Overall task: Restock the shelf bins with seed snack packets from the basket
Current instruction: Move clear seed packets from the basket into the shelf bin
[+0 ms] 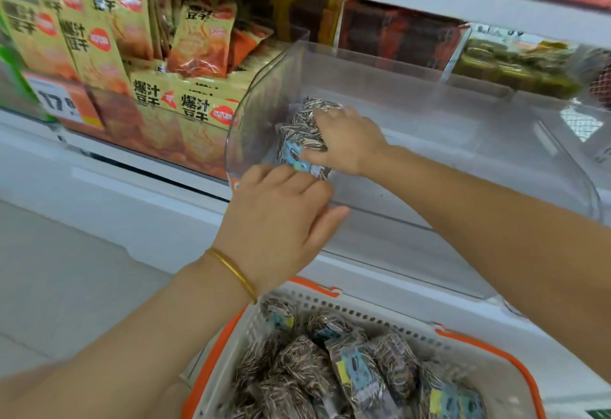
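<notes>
At the left front corner of the clear bin (413,61), the seed packets (302,132) are gripped by the right hand (348,142) and touched by the straight-fingered left hand (274,217). They are judged light, soft and slippery; the middle should be clasped.

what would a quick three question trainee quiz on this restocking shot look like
1. True or false: the right hand grips seed packets inside the clear bin.
2. Which wrist wears the gold bracelet? A) left B) right
3. Fill in: more packets wait below in the orange-rimmed ____.
Key: 1 true; 2 A, by the left hand; 3 basket.
</notes>
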Demonstrator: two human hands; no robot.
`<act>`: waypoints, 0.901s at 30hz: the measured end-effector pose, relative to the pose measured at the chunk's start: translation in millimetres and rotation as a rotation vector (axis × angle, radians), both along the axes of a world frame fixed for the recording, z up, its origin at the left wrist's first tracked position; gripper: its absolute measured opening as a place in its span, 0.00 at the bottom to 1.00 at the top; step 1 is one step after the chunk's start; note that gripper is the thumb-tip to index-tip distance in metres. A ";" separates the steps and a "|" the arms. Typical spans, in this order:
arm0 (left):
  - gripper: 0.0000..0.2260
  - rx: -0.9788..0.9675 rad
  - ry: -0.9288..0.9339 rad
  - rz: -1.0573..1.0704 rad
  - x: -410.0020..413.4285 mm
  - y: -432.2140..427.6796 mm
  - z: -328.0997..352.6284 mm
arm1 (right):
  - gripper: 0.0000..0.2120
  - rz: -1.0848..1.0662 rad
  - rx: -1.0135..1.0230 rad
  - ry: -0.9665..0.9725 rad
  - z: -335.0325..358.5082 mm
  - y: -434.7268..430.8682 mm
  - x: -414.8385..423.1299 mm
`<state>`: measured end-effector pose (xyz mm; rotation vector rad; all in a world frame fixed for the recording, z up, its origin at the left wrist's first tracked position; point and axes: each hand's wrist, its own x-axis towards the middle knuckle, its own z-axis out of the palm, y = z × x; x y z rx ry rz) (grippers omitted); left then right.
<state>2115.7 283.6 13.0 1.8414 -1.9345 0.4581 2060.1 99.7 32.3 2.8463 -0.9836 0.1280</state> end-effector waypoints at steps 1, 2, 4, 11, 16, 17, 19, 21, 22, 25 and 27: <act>0.22 -0.006 -0.002 0.005 -0.2 0.0 -0.5 | 0.35 0.021 -0.026 0.022 -1.0 0.3 -1.6; 0.22 -0.012 -0.001 0.009 -0.7 -0.1 -1.0 | 0.36 0.042 -0.047 0.045 -1.5 1.2 -3.2; 0.21 -0.026 0.005 0.014 -1.7 -0.5 -1.5 | 0.40 0.076 -0.087 0.083 -3.0 1.3 -3.4; 0.22 -0.036 0.003 0.017 -2.0 -0.6 -1.7 | 0.44 0.072 -0.121 0.106 -8.1 -1.3 1.3; 0.21 -0.036 0.006 0.017 -1.7 -0.9 -0.9 | 0.42 0.060 -0.094 0.086 -4.1 -1.6 0.7; 0.21 -0.035 0.008 0.016 -1.5 -0.9 -0.9 | 0.42 0.058 -0.091 0.088 -3.5 -1.0 0.6; 0.21 -0.033 0.013 0.012 -1.4 -1.2 -0.5 | 0.41 0.051 -0.078 0.085 -1.1 1.1 -0.4; 0.20 -0.040 0.022 0.004 -1.8 -0.9 -0.2 | 0.39 0.052 -0.069 0.043 6.5 6.1 -4.6; 0.20 -0.047 0.023 -0.002 -1.5 -1.0 -0.3 | 0.38 0.056 -0.084 0.014 11.9 9.6 -7.8; 0.19 -0.057 -0.004 -0.004 -1.6 -2.1 -2.7 | 0.35 0.072 -0.157 -0.008 22.4 19.6 -19.4; 0.18 -0.068 -0.024 0.016 -3.8 -3.1 -2.3 | 0.33 0.079 -0.133 0.061 20.6 23.5 -24.1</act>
